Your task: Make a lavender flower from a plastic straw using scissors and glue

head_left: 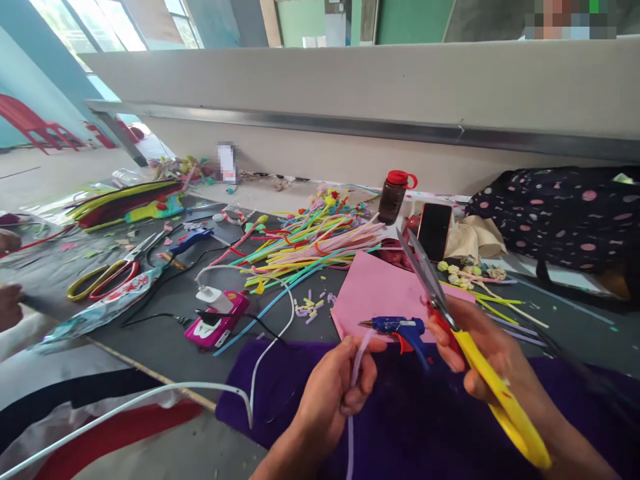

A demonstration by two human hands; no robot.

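My left hand (327,393) pinches a pale lilac pipe cleaner (351,440), whose short end rises past the fingertips while its long end hangs down. In my right hand (505,353) is a pair of scissors (487,377) with yellow and red handles. Their blades point up and to the left, slightly apart, away from the pipe cleaner. A blue glue gun (400,325) lies between my hands on a pink sheet (373,290). Small cut pieces of lilac and yellow pipe cleaner (311,308) are scattered left of the sheet.
Bundled coloured pipe cleaners (320,243) lie mid-table. A pink power strip (220,320) with cables, other scissors (117,270) and a second glue gun (193,240) are to the left. A bottle (393,197), phone (434,230) and dotted bag (560,220) stand behind. Another person's hand (10,307) shows at far left.
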